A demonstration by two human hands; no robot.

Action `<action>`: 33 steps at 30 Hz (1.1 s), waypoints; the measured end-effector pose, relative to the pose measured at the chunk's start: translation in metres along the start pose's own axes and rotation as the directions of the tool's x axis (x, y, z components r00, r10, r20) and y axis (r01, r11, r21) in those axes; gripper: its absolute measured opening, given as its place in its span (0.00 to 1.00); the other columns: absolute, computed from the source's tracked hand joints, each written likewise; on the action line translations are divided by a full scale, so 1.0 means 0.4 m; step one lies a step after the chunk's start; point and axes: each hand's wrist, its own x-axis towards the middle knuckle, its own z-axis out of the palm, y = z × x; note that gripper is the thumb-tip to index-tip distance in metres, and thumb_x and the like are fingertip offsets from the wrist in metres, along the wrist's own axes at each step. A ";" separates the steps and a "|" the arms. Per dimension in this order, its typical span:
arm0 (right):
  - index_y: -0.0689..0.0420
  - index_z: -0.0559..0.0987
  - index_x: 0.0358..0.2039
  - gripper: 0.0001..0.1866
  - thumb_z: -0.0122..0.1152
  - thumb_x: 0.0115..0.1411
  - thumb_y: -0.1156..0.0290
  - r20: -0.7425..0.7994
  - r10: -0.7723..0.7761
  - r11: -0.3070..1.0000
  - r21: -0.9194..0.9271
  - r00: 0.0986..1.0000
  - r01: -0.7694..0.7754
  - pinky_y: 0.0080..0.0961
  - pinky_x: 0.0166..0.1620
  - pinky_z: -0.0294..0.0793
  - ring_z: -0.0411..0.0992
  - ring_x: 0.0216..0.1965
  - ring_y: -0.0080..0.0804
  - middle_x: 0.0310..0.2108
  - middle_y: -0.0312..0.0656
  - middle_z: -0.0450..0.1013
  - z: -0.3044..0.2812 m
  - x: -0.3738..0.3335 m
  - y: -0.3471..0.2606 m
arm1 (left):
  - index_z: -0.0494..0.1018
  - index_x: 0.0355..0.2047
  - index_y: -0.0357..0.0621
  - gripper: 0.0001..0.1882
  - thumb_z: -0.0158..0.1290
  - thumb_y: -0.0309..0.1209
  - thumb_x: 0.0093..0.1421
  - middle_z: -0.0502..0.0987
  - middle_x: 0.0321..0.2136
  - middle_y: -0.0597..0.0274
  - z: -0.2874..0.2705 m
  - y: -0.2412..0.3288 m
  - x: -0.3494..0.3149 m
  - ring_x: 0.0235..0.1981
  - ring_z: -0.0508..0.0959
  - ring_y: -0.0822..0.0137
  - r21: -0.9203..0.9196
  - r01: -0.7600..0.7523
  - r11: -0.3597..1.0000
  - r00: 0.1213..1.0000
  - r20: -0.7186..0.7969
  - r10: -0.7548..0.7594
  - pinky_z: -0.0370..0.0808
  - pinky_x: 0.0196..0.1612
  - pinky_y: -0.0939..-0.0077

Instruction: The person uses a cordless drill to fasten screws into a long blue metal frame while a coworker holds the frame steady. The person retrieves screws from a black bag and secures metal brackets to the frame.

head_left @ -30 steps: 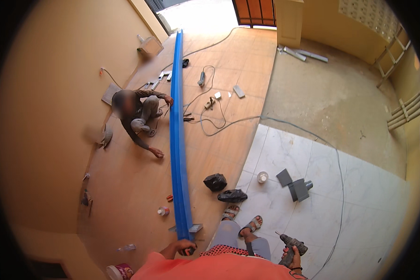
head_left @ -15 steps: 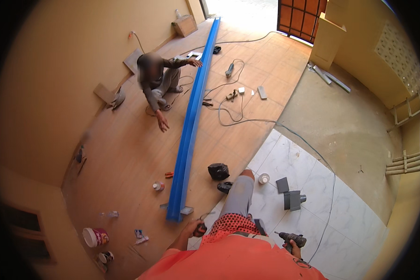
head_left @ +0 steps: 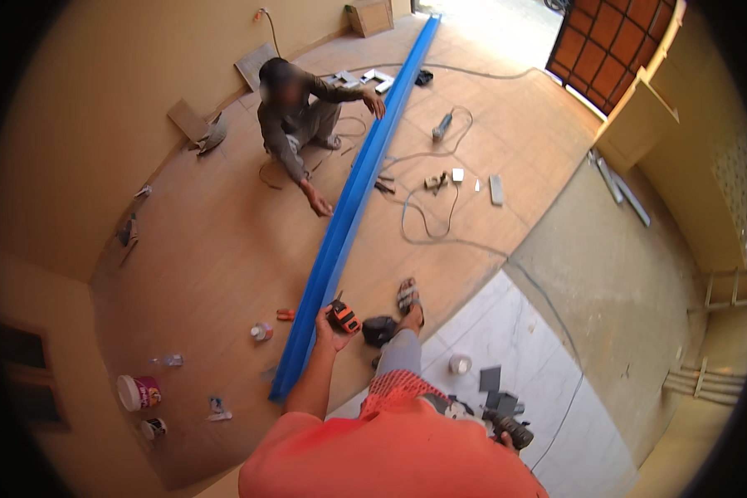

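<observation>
My left hand (head_left: pixel 330 339) is closed round an orange and black tape measure (head_left: pixel 344 316), held over the near part of a long blue metal channel (head_left: pixel 358 187). My right hand (head_left: pixel 509 440) grips a dark cordless drill (head_left: pixel 515 429) low beside my body; its fingers are partly hidden. The channel runs from near me toward the bright doorway. Across it, a co-worker (head_left: pixel 295 124) squats on the left, one hand at the channel's edge and the other reaching toward it. Orange-handled pliers (head_left: pixel 285 314) and a small bottle (head_left: pixel 261 332) lie left of the channel.
A black bag (head_left: pixel 379 330) lies by my front foot (head_left: pixel 408 300). An angle grinder (head_left: pixel 442 127) and its cable lie on the tiles ahead. Another cable (head_left: pixel 556 324) crosses on the right, near grey fittings (head_left: pixel 500 401) and a plastic container (head_left: pixel 460 363). A bucket (head_left: pixel 139 393) stands left.
My left hand has moved forward and up with the tape measure, to the channel. The drill has come closer to my body. My foot has stepped forward, and the view has turned.
</observation>
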 end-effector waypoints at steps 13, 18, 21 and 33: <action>0.57 0.72 0.41 0.19 0.64 0.55 0.59 0.011 0.221 0.957 -0.198 0.975 -0.214 0.23 0.21 0.72 0.70 0.19 0.27 0.24 0.38 0.73 0.636 0.457 -0.581 | 0.65 0.54 0.45 0.29 0.43 0.54 0.64 0.69 0.53 0.51 0.263 0.364 0.681 0.52 0.70 0.53 -0.187 -0.388 0.902 0.892 -0.323 0.317 0.70 0.50 0.50; 0.57 0.73 0.42 0.19 0.65 0.54 0.62 0.037 0.193 0.904 -0.396 0.981 -0.163 0.26 0.25 0.74 0.72 0.23 0.30 0.27 0.40 0.74 0.740 0.585 -0.731 | 0.65 0.55 0.48 0.28 0.43 0.54 0.64 0.67 0.54 0.53 0.386 0.465 0.799 0.54 0.69 0.53 -0.294 -0.489 0.821 0.793 -0.541 0.278 0.67 0.56 0.46; 0.58 0.73 0.43 0.19 0.65 0.54 0.63 0.096 0.148 0.889 -0.449 0.984 -0.090 0.26 0.26 0.74 0.73 0.26 0.30 0.28 0.39 0.73 0.841 0.645 -0.788 | 0.60 0.59 0.52 0.29 0.42 0.55 0.64 0.64 0.58 0.58 0.407 0.530 0.834 0.57 0.67 0.55 -0.364 -0.554 0.749 0.762 -0.584 0.280 0.65 0.58 0.46; 0.55 0.74 0.43 0.17 0.62 0.56 0.62 0.226 0.192 0.703 -0.711 0.955 0.027 0.24 0.25 0.71 0.70 0.23 0.26 0.30 0.38 0.73 1.131 0.923 -1.094 | 0.53 0.62 0.50 0.36 0.47 0.55 0.61 0.61 0.59 0.51 0.456 0.635 1.105 0.54 0.69 0.52 -0.457 -0.596 0.660 0.784 -0.506 0.359 0.67 0.56 0.48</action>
